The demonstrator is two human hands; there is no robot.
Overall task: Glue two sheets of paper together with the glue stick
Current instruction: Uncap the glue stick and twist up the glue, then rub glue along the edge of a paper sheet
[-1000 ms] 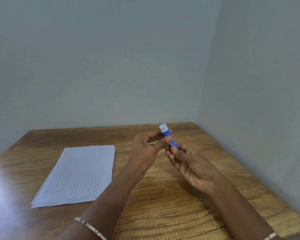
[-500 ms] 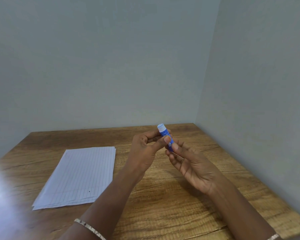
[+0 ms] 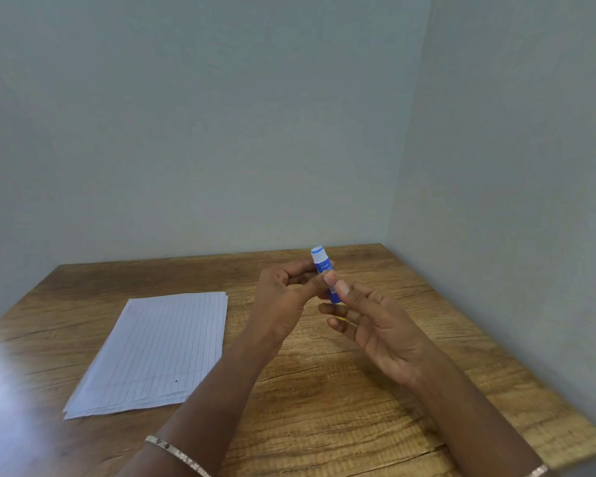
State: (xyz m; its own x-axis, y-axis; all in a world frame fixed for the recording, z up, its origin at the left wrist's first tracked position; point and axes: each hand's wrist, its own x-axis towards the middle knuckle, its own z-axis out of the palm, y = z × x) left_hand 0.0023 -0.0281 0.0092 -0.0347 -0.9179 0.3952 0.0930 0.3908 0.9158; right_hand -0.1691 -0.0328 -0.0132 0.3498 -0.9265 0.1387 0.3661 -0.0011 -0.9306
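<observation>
A blue glue stick [image 3: 322,265] with a pale cap end stands nearly upright above the table, held between both hands. My left hand [image 3: 283,301] pinches its upper body with thumb and fingers. My right hand [image 3: 379,328] holds its lower end with the thumb and fingertips, the other fingers spread. The stick's bottom is hidden behind my thumbs. A small stack of lined white paper sheets [image 3: 159,349] lies flat on the table to the left of my hands.
The wooden table [image 3: 341,407] sits in a corner, with a grey wall behind it and another grey wall along its right edge. A bracelet [image 3: 176,452] is on my left wrist.
The glue stick has tilted more upright and risen slightly. My right hand's fingers have opened out and its grip has slid along the stick's lower end. The paper has not moved.
</observation>
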